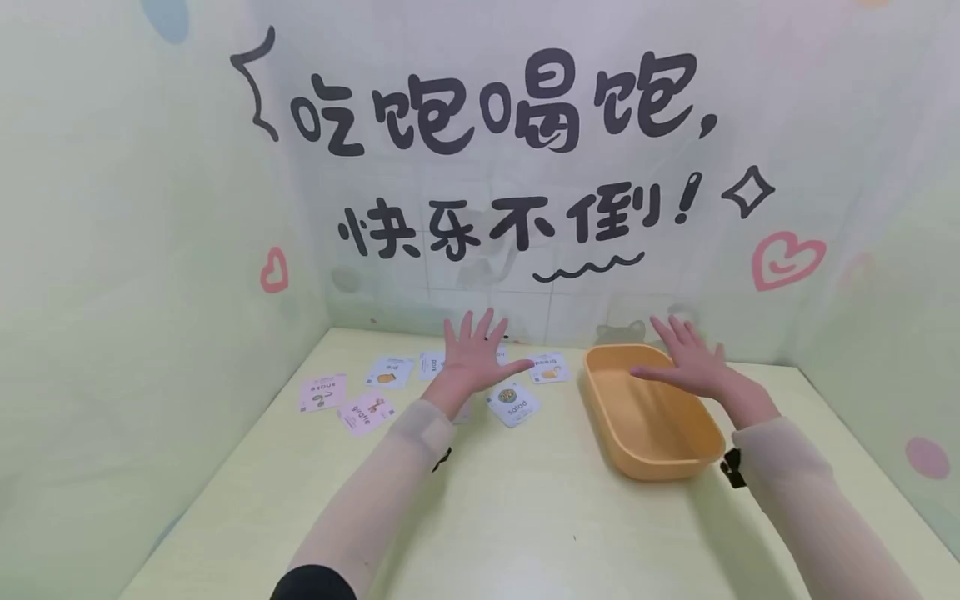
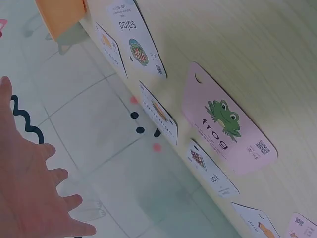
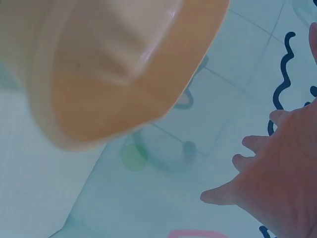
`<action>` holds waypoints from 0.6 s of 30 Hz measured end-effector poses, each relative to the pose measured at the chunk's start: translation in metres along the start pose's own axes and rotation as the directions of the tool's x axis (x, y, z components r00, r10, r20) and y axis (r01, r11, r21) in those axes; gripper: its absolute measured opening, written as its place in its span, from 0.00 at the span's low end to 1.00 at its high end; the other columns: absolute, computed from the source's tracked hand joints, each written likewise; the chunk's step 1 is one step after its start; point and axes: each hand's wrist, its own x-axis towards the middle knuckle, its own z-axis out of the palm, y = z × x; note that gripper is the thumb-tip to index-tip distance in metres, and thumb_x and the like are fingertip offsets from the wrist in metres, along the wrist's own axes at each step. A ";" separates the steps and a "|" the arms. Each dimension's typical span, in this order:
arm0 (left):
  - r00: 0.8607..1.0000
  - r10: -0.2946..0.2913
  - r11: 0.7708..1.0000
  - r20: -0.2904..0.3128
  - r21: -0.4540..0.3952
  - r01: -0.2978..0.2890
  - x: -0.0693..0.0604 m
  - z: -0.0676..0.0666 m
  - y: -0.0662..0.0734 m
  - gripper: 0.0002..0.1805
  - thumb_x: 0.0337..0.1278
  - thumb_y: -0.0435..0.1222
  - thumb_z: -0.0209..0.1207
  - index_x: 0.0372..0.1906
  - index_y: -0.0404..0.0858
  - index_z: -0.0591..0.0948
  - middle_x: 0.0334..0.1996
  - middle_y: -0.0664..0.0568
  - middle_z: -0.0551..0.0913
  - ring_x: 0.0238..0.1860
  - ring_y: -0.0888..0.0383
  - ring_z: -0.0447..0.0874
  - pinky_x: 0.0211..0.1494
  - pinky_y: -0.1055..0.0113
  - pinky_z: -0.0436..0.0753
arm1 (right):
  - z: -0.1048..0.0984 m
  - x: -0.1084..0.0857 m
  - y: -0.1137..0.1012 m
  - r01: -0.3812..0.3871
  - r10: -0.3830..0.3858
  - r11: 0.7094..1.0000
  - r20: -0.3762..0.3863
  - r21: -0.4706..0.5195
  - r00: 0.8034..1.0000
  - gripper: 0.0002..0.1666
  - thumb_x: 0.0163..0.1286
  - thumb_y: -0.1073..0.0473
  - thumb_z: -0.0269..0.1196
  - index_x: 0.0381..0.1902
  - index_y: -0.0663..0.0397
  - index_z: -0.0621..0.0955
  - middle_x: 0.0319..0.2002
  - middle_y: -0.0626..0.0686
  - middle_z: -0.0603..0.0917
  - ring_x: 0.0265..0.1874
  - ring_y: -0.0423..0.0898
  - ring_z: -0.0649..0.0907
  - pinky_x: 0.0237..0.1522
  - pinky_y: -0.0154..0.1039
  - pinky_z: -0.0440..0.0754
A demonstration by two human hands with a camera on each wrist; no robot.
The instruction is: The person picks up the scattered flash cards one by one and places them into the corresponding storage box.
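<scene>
My left hand (image 1: 474, 364) is raised above the picture cards with its fingers spread, holding nothing. Below and around it lie a salad card (image 1: 513, 404), a giraffe card (image 1: 366, 412), a snake card (image 1: 323, 392), a pie card (image 1: 390, 372) and a bread card (image 1: 550, 367). In the left wrist view a pink frog card (image 2: 223, 119) shows; the left arm mostly hides it in the head view. My right hand (image 1: 690, 364), also spread and holding nothing, hovers over the orange tub (image 1: 615, 433), apart from it as the right wrist view shows.
The pale table (image 1: 525, 517) is walled by printed cloth on the left, right and back. Large dark lettering (image 1: 510, 221) covers the back cloth (image 1: 480, 300). The cards lie toward the table's back left, the tub toward the back right.
</scene>
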 end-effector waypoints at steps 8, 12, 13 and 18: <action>1.000 0.011 1.000 -0.012 0.002 -0.011 -0.008 0.000 -0.012 0.54 0.52 0.79 0.39 0.80 0.54 0.50 0.82 0.52 0.42 0.81 0.40 0.39 0.79 0.32 0.39 | 0.006 -0.025 0.026 -0.011 0.011 1.000 -0.024 0.026 1.000 0.65 0.63 0.28 0.59 0.80 0.53 0.41 0.78 0.72 0.40 0.75 0.74 0.40 0.60 0.88 0.35; 1.000 -0.008 1.000 0.012 0.004 0.008 -0.013 0.000 -0.019 0.54 0.52 0.79 0.39 0.80 0.55 0.49 0.82 0.52 0.41 0.81 0.40 0.38 0.79 0.32 0.37 | 0.011 -0.034 0.034 0.008 -0.007 0.999 -0.039 0.032 0.999 0.65 0.63 0.29 0.61 0.80 0.54 0.41 0.77 0.73 0.42 0.76 0.73 0.41 0.60 0.88 0.37; 1.000 -0.012 1.000 0.020 0.005 0.012 -0.014 0.000 -0.021 0.54 0.52 0.79 0.39 0.80 0.55 0.49 0.82 0.52 0.41 0.81 0.40 0.37 0.79 0.32 0.37 | 0.012 -0.036 0.036 0.012 -0.011 0.999 -0.043 0.035 0.999 0.64 0.63 0.30 0.61 0.80 0.54 0.42 0.77 0.73 0.42 0.76 0.73 0.42 0.59 0.88 0.37; 1.000 -0.011 1.000 0.018 -0.007 0.011 -0.017 0.000 -0.028 0.54 0.53 0.78 0.40 0.80 0.55 0.49 0.82 0.52 0.42 0.81 0.39 0.37 0.79 0.32 0.37 | 0.018 -0.043 0.044 0.018 -0.016 0.999 -0.057 0.029 0.998 0.63 0.64 0.31 0.61 0.80 0.54 0.43 0.78 0.72 0.44 0.76 0.73 0.43 0.59 0.88 0.38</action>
